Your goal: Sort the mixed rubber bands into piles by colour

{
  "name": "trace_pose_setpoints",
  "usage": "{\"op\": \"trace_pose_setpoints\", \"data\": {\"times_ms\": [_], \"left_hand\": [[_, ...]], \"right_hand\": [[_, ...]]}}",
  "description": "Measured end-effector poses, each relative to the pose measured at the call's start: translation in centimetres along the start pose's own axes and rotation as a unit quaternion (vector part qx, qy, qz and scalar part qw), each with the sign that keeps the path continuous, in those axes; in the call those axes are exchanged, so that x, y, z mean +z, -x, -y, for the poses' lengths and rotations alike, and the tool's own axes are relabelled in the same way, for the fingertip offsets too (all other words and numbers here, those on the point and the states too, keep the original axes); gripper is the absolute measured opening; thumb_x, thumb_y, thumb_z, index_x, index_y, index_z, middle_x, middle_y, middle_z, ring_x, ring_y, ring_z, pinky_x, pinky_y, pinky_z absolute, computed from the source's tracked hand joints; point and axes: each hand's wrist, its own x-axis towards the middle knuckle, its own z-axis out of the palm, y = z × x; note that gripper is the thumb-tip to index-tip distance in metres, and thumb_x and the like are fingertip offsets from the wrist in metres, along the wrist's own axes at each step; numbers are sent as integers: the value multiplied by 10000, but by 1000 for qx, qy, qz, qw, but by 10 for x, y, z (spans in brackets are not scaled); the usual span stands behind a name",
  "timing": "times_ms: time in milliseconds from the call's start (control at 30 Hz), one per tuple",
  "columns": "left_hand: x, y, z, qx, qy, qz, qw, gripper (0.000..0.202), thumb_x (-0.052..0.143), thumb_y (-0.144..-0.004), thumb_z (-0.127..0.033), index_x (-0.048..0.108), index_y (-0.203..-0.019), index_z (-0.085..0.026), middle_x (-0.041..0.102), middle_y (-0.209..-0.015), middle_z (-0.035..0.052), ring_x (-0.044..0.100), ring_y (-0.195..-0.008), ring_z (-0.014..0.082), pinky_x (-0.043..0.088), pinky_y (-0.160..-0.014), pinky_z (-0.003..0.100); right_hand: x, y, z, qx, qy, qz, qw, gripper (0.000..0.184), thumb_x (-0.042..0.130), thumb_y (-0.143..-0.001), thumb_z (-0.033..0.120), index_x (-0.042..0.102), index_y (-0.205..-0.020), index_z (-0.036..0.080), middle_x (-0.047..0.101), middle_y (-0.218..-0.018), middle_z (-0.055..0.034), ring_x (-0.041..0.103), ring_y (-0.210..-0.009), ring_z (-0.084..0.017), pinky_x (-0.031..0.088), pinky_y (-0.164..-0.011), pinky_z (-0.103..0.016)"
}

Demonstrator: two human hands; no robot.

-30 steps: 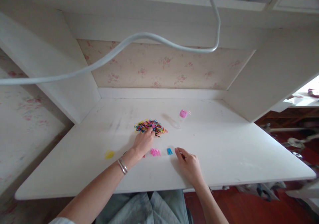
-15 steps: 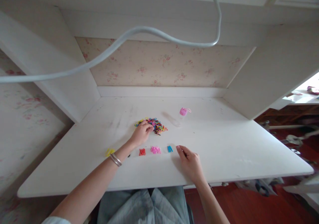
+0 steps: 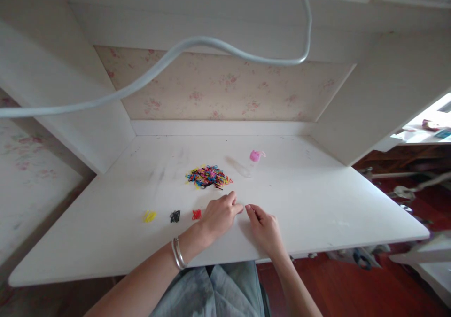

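Nearest the front edge of the worktop (image 3: pixel 317 223), just above a lap in grey cloth (image 3: pixel 211 293), I see both hands lying knuckles up with their fingertips almost meeting. The left hand (image 3: pixel 220 216) has its fingers bent and drawn together, thumb tip against forefinger. I cannot tell whether anything tiny sits in that pinch. Two silver bangles (image 3: pixel 178 253) ring its wrist. The right hand (image 3: pixel 265 228) is loosely curled too, thumb and forefinger close, and I cannot make out whether it grips anything.

Just beside the left hand, toward the left edge, three small sorted clusters lie in a row on the white top. A red cluster (image 3: pixel 196 214) is closest, then a black cluster (image 3: pixel 174 216), then a yellow cluster (image 3: pixel 149 216), each apart from the next.

Farther in, around the middle of the worktop and well clear of both hands, lies the mixed heap (image 3: pixel 208 176). It is a flat, tangled scatter of tiny thin loops in pink, blue, yellow, red and black, spread wider than deep. To its right, toward the back edge, a clear little bottle (image 3: pixel 244 168) lies on its side with a pink cap (image 3: pixel 254 155). Behind it stands a floral back panel (image 3: pixel 225 96), and a white cable (image 3: pixel 197 44) loops across the top of my view.
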Motion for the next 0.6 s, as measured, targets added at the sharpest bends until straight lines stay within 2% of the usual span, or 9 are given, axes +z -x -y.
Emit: {"op": "trace_pose_setpoints", "data": {"times_ms": [133,267,333,433,500,600], "left_hand": [[4,-6,5,19,-22,10,1000,246,426,-906,-263,667,-869,-233,529,-882,29,536,-769,134,387,-574,227],[-3,-3,11,8,-2,-5,1000,247,438,-899,-263,669,-815,-235,540,-834,10,543,-701,108,383,-553,217],[-12,1,16,-19,31,-35,999,242,432,-901,-265,666,-845,-242,558,-863,7,551,-698,95,402,-578,210],[-26,13,29,-81,90,-111,986,249,404,-916,-286,649,-934,-245,582,-903,12,571,-766,99,436,-681,212],[-35,27,39,-123,127,-156,972,246,403,-917,-305,636,-931,-229,588,-879,15,571,-789,107,442,-723,220],[-41,57,58,-173,173,-204,948,214,444,-898,-322,620,-927,-203,595,-852,19,564,-763,112,445,-696,215]], "right_hand": [[-1,0,2,0,-13,-6,1000,468,350,-902,537,679,-857,207,600,-584,8,519,-541,-117,334,-538,-187],[-3,1,4,9,-25,-9,1000,502,335,-900,556,688,-871,201,610,-586,5,514,-538,-118,338,-543,-188],[-4,0,4,11,-29,-11,999,514,329,-899,560,694,-899,198,626,-604,-4,522,-553,-123,344,-554,-192],[-4,0,2,7,-26,-11,1000,505,344,-893,558,693,-901,193,608,-589,-3,505,-538,-124,339,-545,-200],[-3,1,0,-1,-22,1,1000,470,385,-879,552,685,-895,191,541,-523,22,458,-490,-114,313,-505,-202],[-1,3,-2,-24,-10,28,999,377,464,-848,517,662,-826,196,461,-479,50,413,-458,-98,293,-479,-193]]}}
